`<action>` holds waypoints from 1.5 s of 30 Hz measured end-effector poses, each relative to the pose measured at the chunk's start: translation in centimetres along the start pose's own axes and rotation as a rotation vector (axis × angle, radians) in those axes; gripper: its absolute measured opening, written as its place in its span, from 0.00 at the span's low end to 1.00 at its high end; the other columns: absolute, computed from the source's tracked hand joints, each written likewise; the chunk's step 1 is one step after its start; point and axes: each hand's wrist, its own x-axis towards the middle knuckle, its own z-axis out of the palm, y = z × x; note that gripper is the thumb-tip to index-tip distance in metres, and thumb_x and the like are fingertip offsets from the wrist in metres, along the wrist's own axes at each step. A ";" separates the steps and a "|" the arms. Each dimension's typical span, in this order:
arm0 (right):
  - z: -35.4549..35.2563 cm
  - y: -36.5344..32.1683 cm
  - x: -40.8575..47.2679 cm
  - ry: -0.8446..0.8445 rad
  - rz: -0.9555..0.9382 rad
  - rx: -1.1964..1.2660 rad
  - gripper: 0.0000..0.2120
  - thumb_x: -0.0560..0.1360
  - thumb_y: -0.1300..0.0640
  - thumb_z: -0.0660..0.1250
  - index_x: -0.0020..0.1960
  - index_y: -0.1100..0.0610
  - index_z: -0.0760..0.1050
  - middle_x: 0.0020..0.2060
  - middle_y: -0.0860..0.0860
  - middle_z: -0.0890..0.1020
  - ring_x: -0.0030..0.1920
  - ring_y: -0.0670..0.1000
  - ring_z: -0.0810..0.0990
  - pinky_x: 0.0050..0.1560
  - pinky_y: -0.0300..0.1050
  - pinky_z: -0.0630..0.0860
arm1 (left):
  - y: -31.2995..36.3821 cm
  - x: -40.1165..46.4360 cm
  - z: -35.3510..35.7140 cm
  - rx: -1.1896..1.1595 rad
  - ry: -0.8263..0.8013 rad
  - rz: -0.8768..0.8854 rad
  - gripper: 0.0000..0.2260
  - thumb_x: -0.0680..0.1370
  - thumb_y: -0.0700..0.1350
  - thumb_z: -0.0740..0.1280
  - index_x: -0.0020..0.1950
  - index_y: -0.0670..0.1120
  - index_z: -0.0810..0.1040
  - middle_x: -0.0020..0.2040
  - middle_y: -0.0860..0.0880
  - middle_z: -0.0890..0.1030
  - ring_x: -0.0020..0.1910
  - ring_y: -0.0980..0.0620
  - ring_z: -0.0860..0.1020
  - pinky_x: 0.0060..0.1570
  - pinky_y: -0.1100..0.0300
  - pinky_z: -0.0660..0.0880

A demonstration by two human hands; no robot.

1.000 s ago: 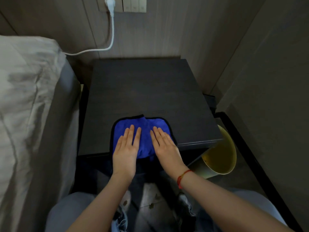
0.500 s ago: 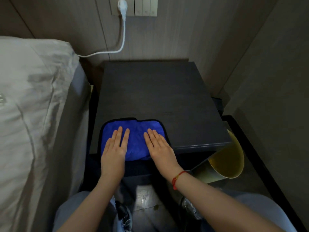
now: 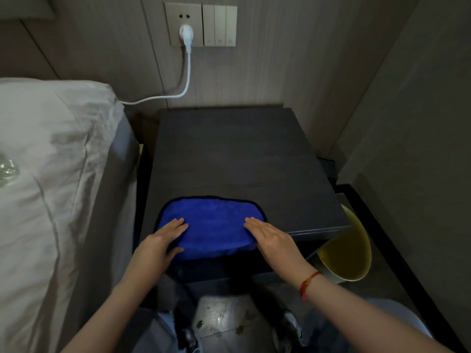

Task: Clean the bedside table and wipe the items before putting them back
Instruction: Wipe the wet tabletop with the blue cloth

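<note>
One bed (image 3: 51, 174) with pale, creased bedding fills the left side, just beside the bedside table (image 3: 242, 159), a dark, matt, wood-grain unit set against the panelled wall. At the table's right front corner stands a yellow bin (image 3: 349, 253), tilted, its rim partly under the tabletop edge. On the near edge of the tabletop lies the blue cloth (image 3: 211, 225): a plush, saturated-blue rectangle with rounded corners and a dark border, its front portion draped over the table's front edge. The left hand (image 3: 160, 243) rests on the cloth's left end, fingers straight on top and thumb lying along the cloth at the front edge. The right hand (image 3: 275, 240) lies flat on the cloth's right end, fingers straight and together; a red bracelet (image 3: 308, 284) circles its wrist. A white plug (image 3: 186, 34) sits in the wall socket above, its cable running towards the bed.
</note>
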 end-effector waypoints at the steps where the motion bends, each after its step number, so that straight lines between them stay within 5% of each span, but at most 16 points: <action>1: -0.2 0.1 -0.2 0.017 0.014 0.030 0.25 0.51 0.70 0.79 0.48 0.63 0.82 0.47 0.56 0.85 0.47 0.52 0.85 0.46 0.44 0.80 | -0.1 -0.2 -0.1 -0.010 0.023 0.005 0.21 0.69 0.31 0.72 0.62 0.36 0.75 0.65 0.40 0.74 0.67 0.44 0.71 0.63 0.78 0.56; 5: -1.7 0.6 -0.5 0.018 0.176 0.191 0.15 0.60 0.72 0.75 0.46 0.62 0.81 0.45 0.55 0.85 0.48 0.53 0.83 0.47 0.45 0.79 | 0.9 -0.6 -1.0 -0.070 0.158 -0.002 0.09 0.67 0.30 0.73 0.46 0.36 0.84 0.47 0.40 0.84 0.48 0.43 0.83 0.53 0.66 0.73; 7: -2.8 1.1 -0.3 0.006 0.391 0.421 0.10 0.68 0.71 0.69 0.48 0.62 0.81 0.46 0.56 0.83 0.49 0.51 0.81 0.53 0.42 0.74 | 2.2 -0.4 -1.6 -0.187 0.255 -0.007 0.07 0.67 0.29 0.73 0.43 0.36 0.84 0.42 0.41 0.85 0.42 0.54 0.83 0.47 0.74 0.72; 9: -4.7 1.7 0.3 0.105 0.527 0.674 0.08 0.69 0.72 0.69 0.44 0.61 0.80 0.39 0.55 0.82 0.41 0.43 0.80 0.46 0.35 0.75 | 4.0 0.1 -2.9 -0.378 0.301 -0.017 0.09 0.69 0.28 0.71 0.41 0.41 0.83 0.38 0.53 0.86 0.38 0.71 0.79 0.45 0.81 0.69; 11: -7.1 2.3 0.9 0.167 0.603 0.929 0.08 0.70 0.71 0.68 0.42 0.58 0.79 0.37 0.53 0.82 0.37 0.37 0.80 0.41 0.30 0.75 | 5.6 0.7 -4.1 -0.511 0.277 0.003 0.15 0.70 0.29 0.69 0.38 0.50 0.80 0.34 0.66 0.82 0.37 0.74 0.77 0.41 0.81 0.69; 14: -9.9 3.9 1.6 0.179 0.723 1.158 0.06 0.71 0.65 0.68 0.45 0.56 0.80 0.37 0.49 0.85 0.40 0.43 0.83 0.39 0.33 0.78 | 7.6 2.7 -5.4 -0.654 0.221 -0.006 0.10 0.71 0.34 0.70 0.39 0.49 0.81 0.34 0.66 0.82 0.35 0.70 0.78 0.38 0.78 0.72; 17: -10.8 6.4 2.7 0.083 0.870 1.048 0.05 0.72 0.62 0.69 0.48 0.57 0.79 0.42 0.51 0.85 0.42 0.47 0.83 0.37 0.34 0.78 | 8.6 5.7 -4.2 -0.737 0.103 -0.160 0.05 0.70 0.35 0.72 0.41 0.45 0.82 0.33 0.55 0.83 0.36 0.60 0.78 0.36 0.71 0.74; 19: -10.1 7.9 3.5 0.029 0.943 0.692 0.05 0.71 0.60 0.71 0.47 0.60 0.79 0.41 0.54 0.83 0.43 0.50 0.81 0.37 0.34 0.74 | 9.0 7.4 -2.3 -0.719 0.021 -0.289 0.07 0.70 0.34 0.73 0.47 0.38 0.82 0.38 0.45 0.81 0.40 0.52 0.76 0.34 0.68 0.71; 22: -8.4 7.7 4.8 -0.049 0.929 0.303 0.11 0.70 0.57 0.72 0.51 0.61 0.80 0.44 0.56 0.83 0.46 0.53 0.80 0.39 0.34 0.67 | 9.3 9.1 0.6 -0.580 0.007 -0.392 0.11 0.69 0.35 0.73 0.50 0.36 0.82 0.43 0.43 0.81 0.42 0.51 0.76 0.38 0.65 0.71; 25: -6.5 5.3 6.1 -0.097 0.872 0.345 0.12 0.70 0.55 0.72 0.53 0.57 0.80 0.46 0.54 0.84 0.48 0.52 0.81 0.47 0.40 0.74 | 9.1 10.1 1.9 -0.506 0.033 -0.438 0.09 0.70 0.37 0.73 0.49 0.40 0.82 0.46 0.44 0.82 0.45 0.51 0.77 0.47 0.61 0.72; 30: -3.4 0.7 7.6 -0.219 0.820 0.577 0.07 0.69 0.57 0.72 0.46 0.58 0.81 0.31 0.48 0.77 0.38 0.50 0.81 0.43 0.45 0.80 | 8.3 10.2 1.9 -0.448 0.035 -0.433 0.05 0.72 0.40 0.72 0.47 0.42 0.83 0.43 0.46 0.82 0.44 0.52 0.77 0.44 0.62 0.69; 36: -1.9 -1.0 7.8 -0.219 0.848 0.770 0.10 0.72 0.58 0.71 0.49 0.64 0.80 0.35 0.57 0.82 0.25 0.41 0.77 0.40 0.43 0.80 | 7.7 9.7 1.6 -0.508 0.034 -0.470 0.09 0.76 0.43 0.66 0.50 0.41 0.83 0.49 0.43 0.83 0.50 0.48 0.80 0.47 0.61 0.70; 40: -2.9 0.6 7.5 -0.155 0.793 0.373 0.14 0.75 0.54 0.66 0.58 0.59 0.76 0.51 0.55 0.80 0.51 0.53 0.79 0.52 0.44 0.74 | 7.8 9.4 0.9 -0.617 -0.085 -0.463 0.12 0.75 0.51 0.68 0.49 0.42 0.82 0.46 0.44 0.83 0.49 0.49 0.80 0.40 0.63 0.70; 45: -3.5 2.8 7.5 -0.404 0.881 0.291 0.12 0.74 0.53 0.67 0.52 0.60 0.76 0.53 0.56 0.77 0.52 0.53 0.78 0.51 0.45 0.74 | 8.6 9.3 0.9 -0.423 -0.083 -0.346 0.10 0.70 0.38 0.72 0.51 0.44 0.80 0.43 0.52 0.78 0.48 0.54 0.77 0.40 0.73 0.66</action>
